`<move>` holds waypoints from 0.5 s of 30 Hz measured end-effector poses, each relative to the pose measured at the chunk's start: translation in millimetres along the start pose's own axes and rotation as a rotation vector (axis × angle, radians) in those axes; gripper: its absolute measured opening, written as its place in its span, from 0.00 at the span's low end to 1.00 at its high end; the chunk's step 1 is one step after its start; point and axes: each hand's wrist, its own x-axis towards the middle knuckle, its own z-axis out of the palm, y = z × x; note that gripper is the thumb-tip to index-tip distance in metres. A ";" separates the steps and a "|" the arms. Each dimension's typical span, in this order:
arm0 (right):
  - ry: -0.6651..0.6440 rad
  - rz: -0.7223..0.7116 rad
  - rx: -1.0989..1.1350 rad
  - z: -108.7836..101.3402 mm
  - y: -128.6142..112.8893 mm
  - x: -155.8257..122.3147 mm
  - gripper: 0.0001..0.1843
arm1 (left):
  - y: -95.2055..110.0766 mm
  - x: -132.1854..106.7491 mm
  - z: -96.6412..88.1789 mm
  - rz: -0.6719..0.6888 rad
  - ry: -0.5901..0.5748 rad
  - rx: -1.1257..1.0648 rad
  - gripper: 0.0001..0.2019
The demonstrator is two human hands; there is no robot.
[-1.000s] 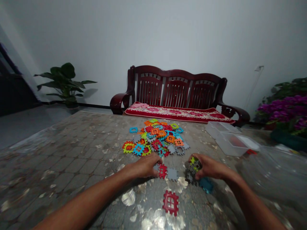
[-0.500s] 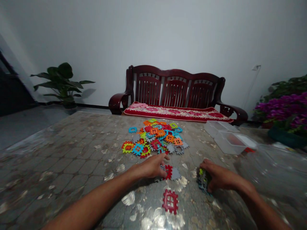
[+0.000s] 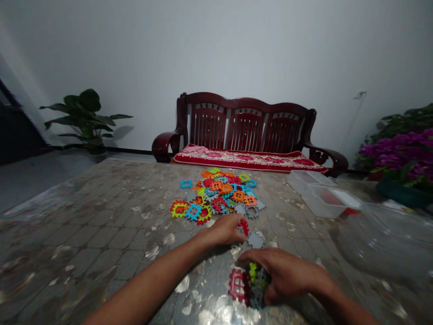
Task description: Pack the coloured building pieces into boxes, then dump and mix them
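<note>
My left hand (image 3: 227,229) is closed on a red toothed building tile (image 3: 243,226), its thumb and fingers at the tile's edges. A flat grey tile (image 3: 256,240) lies beside it on the table. My right hand (image 3: 282,273) grips a stack of building tiles (image 3: 259,284), mostly grey with some lime green, stood on edge. Right against that stack, on its left, is a dark red window tile (image 3: 237,285). Farther back spreads a loose pile of coloured tiles (image 3: 226,190) in orange, blue, lime, red and grey.
Clear plastic containers (image 3: 323,201) stand at the right, with a transparent lid or tub (image 3: 385,239) nearer me. A patterned cover lies over the table (image 3: 118,216). Beyond are a wooden bench (image 3: 245,122), a leafy plant (image 3: 88,117) and purple flowers (image 3: 402,151).
My right hand has brought its tile stack left, up to the dark red window tile. My left hand has shifted slightly right and lifted the red tile; the grey tile has moved right.
</note>
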 end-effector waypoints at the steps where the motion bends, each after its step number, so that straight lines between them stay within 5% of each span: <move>1: -0.022 -0.021 -0.032 3.4 -6.8 6.1 0.43 | -0.9 3.4 -1.2 0.044 -0.012 -0.026 0.26; 4: -0.081 -0.050 -0.117 8.7 -21.9 21.9 0.43 | -0.6 15.8 0.6 0.212 -0.101 -0.050 0.38; 7: -0.090 -0.023 -0.185 9.2 -26.1 28.0 0.40 | 5.2 29.6 6.4 0.287 -0.207 0.029 0.37; 11: -0.039 0.050 -0.236 10.9 -16.9 23.6 0.38 | 17.0 41.8 7.2 0.208 -0.292 0.128 0.34; 15: -0.013 0.024 -0.183 17.0 -3.4 15.2 0.40 | 19.6 40.9 7.1 0.149 -0.248 0.130 0.31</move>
